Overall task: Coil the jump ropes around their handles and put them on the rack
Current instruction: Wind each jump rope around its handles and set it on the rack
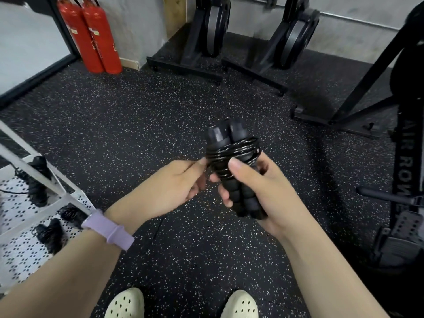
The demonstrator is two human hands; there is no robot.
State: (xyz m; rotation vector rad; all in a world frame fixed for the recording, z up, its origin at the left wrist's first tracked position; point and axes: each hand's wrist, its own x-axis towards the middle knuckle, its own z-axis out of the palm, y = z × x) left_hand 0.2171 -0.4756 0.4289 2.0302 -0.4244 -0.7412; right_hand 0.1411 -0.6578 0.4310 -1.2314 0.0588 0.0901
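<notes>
Pale shoes (125,302) showing below, I am gripping light, grippy foam handles (243,200) in my right hand (263,193) while my left hand (174,182), just beside, is pinching the thin, springy rope (229,152) coiled round them.

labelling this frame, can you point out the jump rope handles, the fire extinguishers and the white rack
jump rope handles (246,200): head view, on the foam grip of the pair below the coils
fire extinguishers (101,35): head view, on the body of the right-hand red cylinder
white rack (18,216): head view, on its perforated shelf

Floor (137,125) was black speckled rubber; two red extinguishers (91,35) stood against grey wall (137,19); rowing machines (215,31) beyond.
</notes>
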